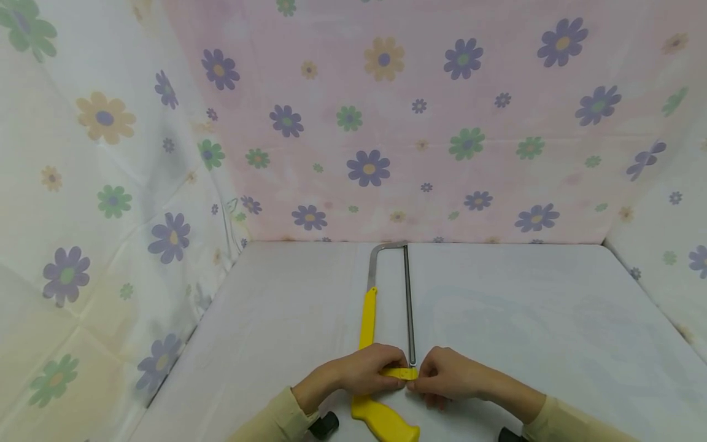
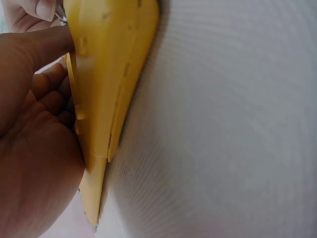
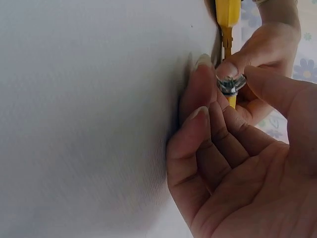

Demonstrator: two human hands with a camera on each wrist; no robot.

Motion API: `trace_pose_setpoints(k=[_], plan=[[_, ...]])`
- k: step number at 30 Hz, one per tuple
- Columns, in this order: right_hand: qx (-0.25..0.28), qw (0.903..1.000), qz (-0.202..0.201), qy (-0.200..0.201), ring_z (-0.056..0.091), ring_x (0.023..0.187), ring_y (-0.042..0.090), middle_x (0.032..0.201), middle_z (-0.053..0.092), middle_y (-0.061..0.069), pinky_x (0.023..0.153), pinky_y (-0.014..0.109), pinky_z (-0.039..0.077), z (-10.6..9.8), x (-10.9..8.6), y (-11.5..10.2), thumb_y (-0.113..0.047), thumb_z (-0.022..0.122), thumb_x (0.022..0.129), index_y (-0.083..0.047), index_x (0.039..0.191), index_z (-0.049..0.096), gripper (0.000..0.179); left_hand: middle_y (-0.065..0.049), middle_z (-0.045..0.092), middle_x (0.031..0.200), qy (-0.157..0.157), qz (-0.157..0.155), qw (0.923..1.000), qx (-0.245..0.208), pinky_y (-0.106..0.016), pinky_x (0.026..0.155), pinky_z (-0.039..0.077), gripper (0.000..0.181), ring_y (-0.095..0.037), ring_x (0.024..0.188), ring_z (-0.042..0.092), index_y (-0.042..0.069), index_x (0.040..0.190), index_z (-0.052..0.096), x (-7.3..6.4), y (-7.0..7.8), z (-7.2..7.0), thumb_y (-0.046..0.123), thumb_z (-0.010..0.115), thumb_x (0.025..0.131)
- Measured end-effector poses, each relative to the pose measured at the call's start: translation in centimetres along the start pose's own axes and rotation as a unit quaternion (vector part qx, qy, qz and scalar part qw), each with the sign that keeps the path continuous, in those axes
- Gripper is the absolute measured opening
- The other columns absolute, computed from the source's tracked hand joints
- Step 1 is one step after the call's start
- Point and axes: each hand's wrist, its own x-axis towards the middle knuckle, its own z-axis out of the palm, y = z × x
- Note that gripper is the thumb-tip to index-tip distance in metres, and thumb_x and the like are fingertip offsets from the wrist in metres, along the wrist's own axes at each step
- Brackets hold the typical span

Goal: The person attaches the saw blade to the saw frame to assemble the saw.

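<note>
A yellow saw (image 1: 381,393) lies flat on the white table (image 1: 525,319), and everything here is told from that saw. Its fat yellow handle (image 1: 386,420) is the part nearest the person, close to the near edge of the table. Just past the handle, both hands sit on the saw. The left hand (image 1: 367,371) is on the left side of the saw, with its fingers curled around the yellow body, holding it down. In the left wrist view the yellow plastic (image 2: 106,89) fills the middle and the left hand's fingers (image 2: 47,89) press against its side. The right hand (image 1: 444,374) is on the right side of the saw, touching it. Its thumb and fingers pinch a small shiny metal nut (image 3: 231,83) at the end of the yellow bar (image 1: 400,372). The right wrist view shows that nut squeezed between the fingertips (image 3: 228,69). The two hands almost meet over the saw. Light yellow sleeves (image 1: 276,420) cover both arms. Farther away from the hands, the thin blade (image 1: 409,301) runs straight out along the right side of the saw, and the grey metal frame (image 1: 374,261) bends over to meet it at the far end. Behind the far end of the saw hangs a pink cloth with flowers (image 1: 386,123), and more flower cloth (image 1: 99,215) hangs to the left.
</note>
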Motion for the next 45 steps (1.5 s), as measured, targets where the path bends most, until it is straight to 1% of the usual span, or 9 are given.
trace_pose_setpoints(k=[4, 11, 17, 24, 29, 33, 36, 40, 45], plan=[[-0.004, 1.0, -0.007, -0.003, 0.058, 0.053, 0.013, 0.065, 0.067, 0.006, 0.05, 0.024, 0.045, -0.3, -0.2, 0.1, -0.026, 0.07, 0.097, -0.008, 0.077, 0.074, 0.027, 0.015, 0.06, 0.099, 0.001, 0.0, 1.0, -0.008, -0.017, 0.083, 0.045, 0.012, 0.001, 0.087, 0.05, 0.015, 0.114, 0.065, 0.1, -0.1, 0.1, 0.019, 0.064, 0.103], [-0.014, 0.9995, -0.025, -0.016, 0.054, 0.054, 0.01, 0.066, 0.066, 0.003, 0.05, 0.022, 0.041, -0.8, -0.3, 0.4, -0.018, 0.067, 0.097, -0.009, 0.082, 0.073, 0.019, 0.015, 0.059, 0.097, 0.007, -0.002, 1.0, -0.002, -0.016, 0.08, 0.045, 0.01, 0.002, 0.085, 0.049, 0.016, 0.112, 0.064, 0.1, 0.0, 0.0, 0.021, 0.064, 0.103], [-0.013, 0.9995, -0.026, -0.016, 0.054, 0.054, 0.011, 0.066, 0.065, 0.002, 0.05, 0.022, 0.042, -0.9, -0.3, 0.6, -0.014, 0.067, 0.096, -0.009, 0.083, 0.072, 0.015, 0.015, 0.059, 0.096, 0.011, -0.009, 0.9999, -0.005, -0.016, 0.079, 0.044, 0.01, 0.002, 0.085, 0.049, 0.017, 0.111, 0.065, 0.0, 0.4, -0.1, 0.021, 0.066, 0.102], [-0.009, 0.9995, -0.028, -0.011, 0.055, 0.053, 0.01, 0.065, 0.065, 0.002, 0.05, 0.021, 0.044, -0.6, -0.3, 0.7, -0.013, 0.068, 0.096, -0.009, 0.081, 0.072, 0.016, 0.015, 0.058, 0.095, 0.011, -0.005, 0.9999, -0.005, -0.016, 0.078, 0.044, 0.01, 0.002, 0.084, 0.048, 0.016, 0.11, 0.065, 0.0, 0.3, 0.0, 0.02, 0.066, 0.101], [0.006, 0.9994, -0.027, -0.018, 0.056, 0.054, 0.01, 0.067, 0.067, 0.004, 0.05, 0.021, 0.045, -0.4, -0.2, 0.6, -0.011, 0.069, 0.094, -0.008, 0.082, 0.073, 0.013, 0.015, 0.058, 0.095, 0.012, 0.002, 0.9999, -0.001, -0.016, 0.077, 0.044, 0.01, 0.002, 0.083, 0.048, 0.015, 0.111, 0.065, 0.0, 0.2, 0.1, 0.019, 0.066, 0.101], [0.013, 0.9995, -0.022, -0.021, 0.055, 0.053, 0.01, 0.067, 0.068, 0.004, 0.05, 0.021, 0.043, -0.2, -0.1, 0.4, -0.014, 0.072, 0.094, -0.008, 0.081, 0.074, 0.014, 0.015, 0.059, 0.096, 0.012, 0.003, 0.9999, 0.001, -0.016, 0.078, 0.044, 0.011, 0.002, 0.084, 0.048, 0.015, 0.111, 0.065, 0.0, 0.2, 0.2, 0.019, 0.066, 0.102], [0.011, 0.9997, -0.016, -0.016, 0.054, 0.052, 0.011, 0.065, 0.067, 0.004, 0.049, 0.021, 0.042, -0.1, -0.1, 0.3, -0.02, 0.073, 0.094, -0.008, 0.078, 0.074, 0.021, 0.015, 0.059, 0.097, 0.01, 0.0, 1.0, 0.0, -0.016, 0.079, 0.044, 0.011, 0.002, 0.085, 0.049, 0.015, 0.112, 0.065, 0.0, 0.2, 0.2, 0.019, 0.066, 0.102], [0.006, 0.9999, -0.01, -0.009, 0.056, 0.051, 0.012, 0.063, 0.066, 0.004, 0.048, 0.023, 0.045, 0.0, 0.0, 0.2, -0.029, 0.072, 0.096, -0.007, 0.075, 0.074, 0.031, 0.015, 0.059, 0.097, 0.009, -0.001, 0.9999, -0.005, -0.016, 0.082, 0.046, 0.01, 0.002, 0.086, 0.05, 0.015, 0.112, 0.065, 0.1, 0.2, 0.1, 0.017, 0.065, 0.102], [0.001, 1.0, 0.002, 0.0, 0.058, 0.05, 0.012, 0.063, 0.067, 0.005, 0.048, 0.025, 0.047, 0.2, 0.0, 0.1, -0.03, 0.071, 0.097, -0.008, 0.075, 0.075, 0.03, 0.015, 0.06, 0.098, 0.01, 0.003, 0.9999, -0.004, -0.016, 0.085, 0.046, 0.011, 0.002, 0.087, 0.051, 0.015, 0.113, 0.065, 0.0, 0.1, 0.2, 0.015, 0.065, 0.101]])
